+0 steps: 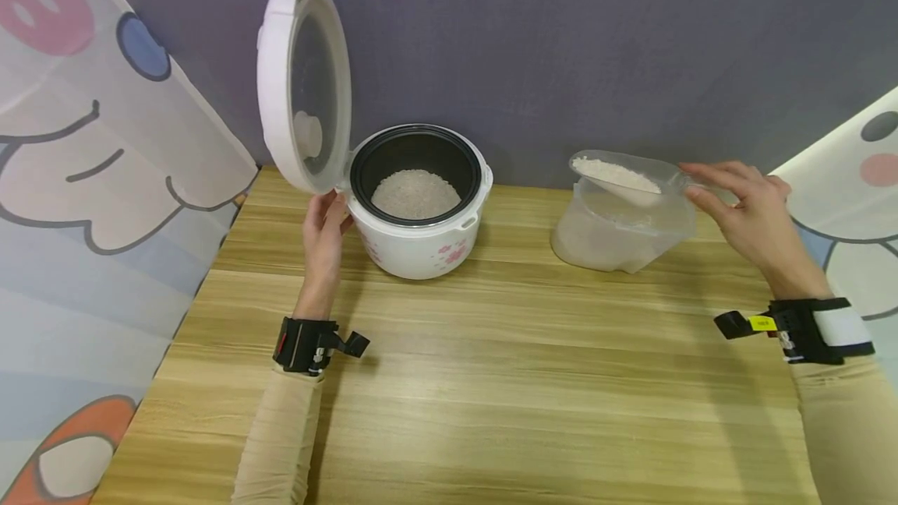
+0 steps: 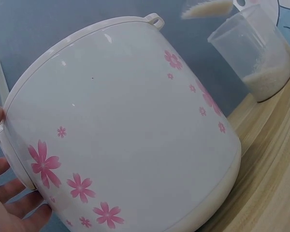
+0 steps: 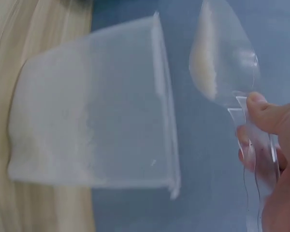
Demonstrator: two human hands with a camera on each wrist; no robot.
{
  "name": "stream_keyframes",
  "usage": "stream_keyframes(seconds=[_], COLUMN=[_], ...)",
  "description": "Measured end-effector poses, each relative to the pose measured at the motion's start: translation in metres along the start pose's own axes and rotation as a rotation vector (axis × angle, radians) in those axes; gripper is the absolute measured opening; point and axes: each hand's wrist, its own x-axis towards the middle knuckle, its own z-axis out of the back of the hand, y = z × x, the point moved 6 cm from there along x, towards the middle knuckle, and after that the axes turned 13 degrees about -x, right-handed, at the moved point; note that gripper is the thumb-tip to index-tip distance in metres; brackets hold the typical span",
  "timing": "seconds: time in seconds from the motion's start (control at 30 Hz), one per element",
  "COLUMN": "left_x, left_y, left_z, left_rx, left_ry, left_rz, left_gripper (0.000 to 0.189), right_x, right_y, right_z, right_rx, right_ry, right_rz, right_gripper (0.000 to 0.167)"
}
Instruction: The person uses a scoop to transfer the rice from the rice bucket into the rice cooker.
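A white rice cooker (image 1: 414, 252) with pink flowers stands on the table, its lid (image 1: 277, 84) raised at the left. White rice (image 1: 415, 195) lies inside its black inner pot (image 1: 421, 148). My left hand (image 1: 325, 244) grips the cooker's left side, thumb near the rim and fingers round the side handle (image 2: 12, 162). In my right hand (image 1: 754, 213) is the handle of a clear plastic scoop (image 3: 237, 53) loaded with rice. The scoop is tilted over a translucent container (image 3: 125, 96), which has rice in its lower part.
The wooden table (image 1: 526, 380) runs back to a dark grey-purple wall (image 1: 561, 45). Cartoon-printed sheets (image 1: 63, 271) border it on the left and right. The open lid stands up above the left hand.
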Motion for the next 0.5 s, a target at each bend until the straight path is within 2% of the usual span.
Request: stream_keyframes(seconds=[0.23, 0.5], left_x=[-0.001, -0.001], left_y=[-0.004, -0.003], left_z=[0.0, 0.0], left_rx=[0.007, 0.015], left_ry=[0.004, 0.013], left_rz=[-0.006, 0.006], left_gripper=[0.037, 0.04], right_x=[0.019, 0.04], right_y=[0.037, 0.077], right_z=[0.006, -0.002], right_rx=[0.003, -0.036], right_ry=[-0.03, -0.018], right_rz=[0.1, 0.24], right_gripper=[0.033, 0.033])
